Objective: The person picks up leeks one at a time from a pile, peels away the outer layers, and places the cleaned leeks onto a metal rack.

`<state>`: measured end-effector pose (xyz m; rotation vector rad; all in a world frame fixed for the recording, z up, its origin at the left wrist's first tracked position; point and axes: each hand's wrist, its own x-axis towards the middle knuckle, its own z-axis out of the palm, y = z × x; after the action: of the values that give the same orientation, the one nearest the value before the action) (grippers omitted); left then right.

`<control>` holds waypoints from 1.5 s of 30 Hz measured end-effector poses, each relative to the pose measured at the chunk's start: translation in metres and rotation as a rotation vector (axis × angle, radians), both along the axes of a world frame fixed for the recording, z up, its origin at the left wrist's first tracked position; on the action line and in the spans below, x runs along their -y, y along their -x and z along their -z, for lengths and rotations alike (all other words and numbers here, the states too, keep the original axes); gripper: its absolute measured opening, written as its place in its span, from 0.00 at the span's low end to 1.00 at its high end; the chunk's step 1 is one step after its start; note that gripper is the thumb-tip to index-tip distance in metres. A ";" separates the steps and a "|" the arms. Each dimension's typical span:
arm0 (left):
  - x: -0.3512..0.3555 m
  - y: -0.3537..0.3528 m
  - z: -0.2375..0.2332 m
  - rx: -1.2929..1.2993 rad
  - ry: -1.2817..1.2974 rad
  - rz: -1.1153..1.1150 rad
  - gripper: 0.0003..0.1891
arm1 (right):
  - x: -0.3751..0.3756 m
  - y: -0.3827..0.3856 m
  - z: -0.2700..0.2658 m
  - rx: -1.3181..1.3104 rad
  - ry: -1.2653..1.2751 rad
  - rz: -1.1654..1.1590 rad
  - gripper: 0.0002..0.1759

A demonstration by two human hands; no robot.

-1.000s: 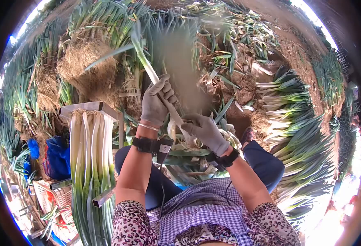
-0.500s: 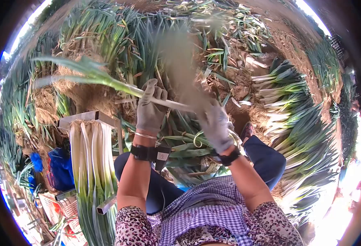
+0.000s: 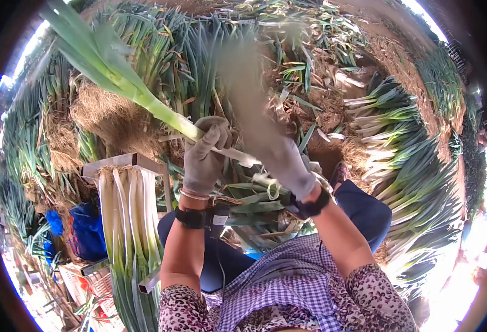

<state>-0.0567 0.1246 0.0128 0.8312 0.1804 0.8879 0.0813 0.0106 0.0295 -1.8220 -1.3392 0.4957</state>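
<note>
My left hand point(image 3: 205, 155), in a pale work glove, is closed around the white stem of a long green onion point(image 3: 157, 108). Its green leaves point up to the left and its white end runs toward my right hand. My right hand point(image 3: 290, 169), gloved too, is beside that white end; a brown blur across the view hides its fingers, so whether they grip the stem cannot be told. Below the hands, loose green leaves point(image 3: 249, 206) lie between my knees.
Trimmed white-stemmed onions point(image 3: 127, 205) rest in a metal frame point(image 3: 119, 160) at left. A long row of onions point(image 3: 404, 166) lies at right. Untrimmed, rooty bundles point(image 3: 102, 108) stand at far left. A blue bag point(image 3: 88, 229) and a crate point(image 3: 91, 285) sit lower left.
The held onion has tilted, its leafy end swinging upward and looking nearer. My left hand has turned slightly, and my right hand has moved a little down.
</note>
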 end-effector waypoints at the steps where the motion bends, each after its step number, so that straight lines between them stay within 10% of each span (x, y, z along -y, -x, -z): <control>1: 0.000 -0.001 -0.002 -0.018 0.006 0.008 0.14 | 0.008 0.006 -0.005 0.184 -0.022 -0.046 0.14; 15: -0.004 -0.003 0.001 -0.108 0.041 0.123 0.14 | -0.002 0.018 0.009 0.594 0.108 -0.121 0.08; 18: -0.007 -0.002 -0.003 -0.044 0.068 0.130 0.15 | -0.012 -0.018 0.062 0.446 0.286 0.012 0.08; 19: -0.007 -0.002 -0.005 -0.019 0.092 0.121 0.15 | 0.001 -0.023 0.058 -0.198 0.062 0.156 0.10; 21: -0.012 -0.001 0.000 -0.032 0.098 0.094 0.15 | 0.012 -0.020 0.067 -0.514 0.028 0.220 0.13; 29: -0.002 -0.006 0.005 -0.255 -0.066 -0.133 0.12 | 0.012 0.034 0.032 0.612 0.119 -0.081 0.03; 37: 0.003 -0.005 0.004 -0.130 0.247 -0.041 0.08 | 0.013 0.042 0.023 0.631 0.161 -0.137 0.11; 45: 0.004 -0.009 -0.008 -0.226 -0.087 -0.143 0.08 | 0.013 0.031 0.048 0.361 0.148 0.134 0.14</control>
<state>-0.0480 0.1210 0.0204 1.0096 0.4047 0.9395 0.0507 -0.0025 -0.0184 -2.1836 -1.4317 0.2027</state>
